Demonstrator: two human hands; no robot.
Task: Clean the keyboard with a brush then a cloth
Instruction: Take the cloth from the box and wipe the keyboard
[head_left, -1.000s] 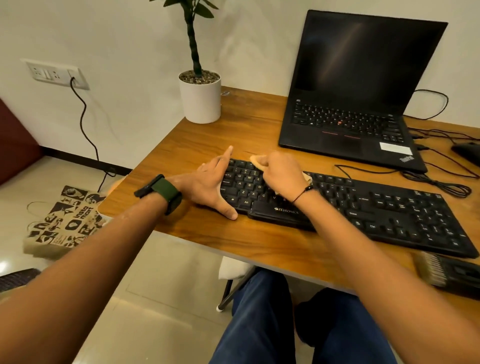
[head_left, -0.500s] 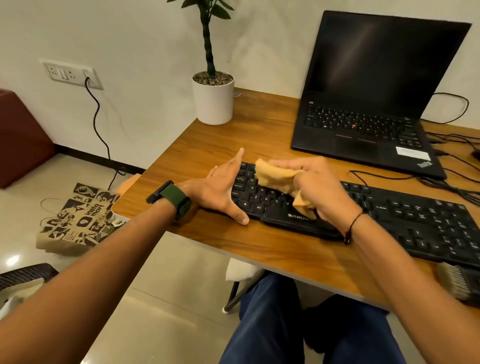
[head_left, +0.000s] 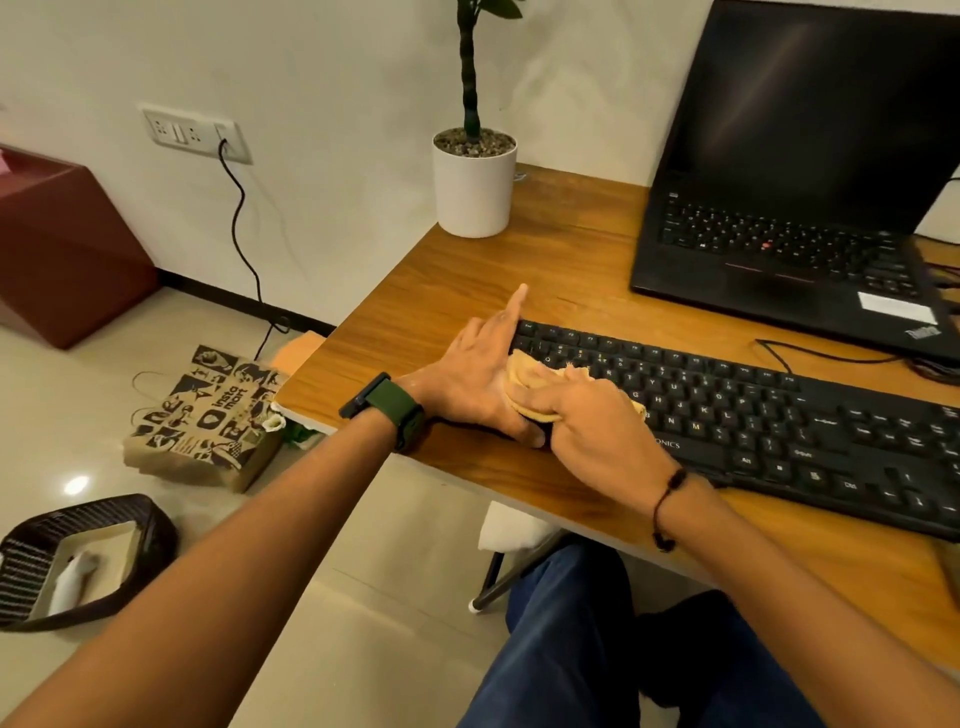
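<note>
Keyboard (head_left: 753, 415) lying across the bench (head_left: 467, 291) at center right of frame, below the laptop (head_left: 810, 208). Left hand (head_left: 478, 384) flat against its left end, fingers straight, index pointing up. Right hand (head_left: 597, 421) pressing a tan cloth (head_left: 530, 379) onto the leftmost keys, fingers curled over it.

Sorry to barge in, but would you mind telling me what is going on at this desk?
A seated person is wiping a black keyboard with a yellow cloth. The right hand presses the cloth onto the keys at the keyboard's left end, while the left hand braces that end on the desk. An open laptop sits behind.
</note>
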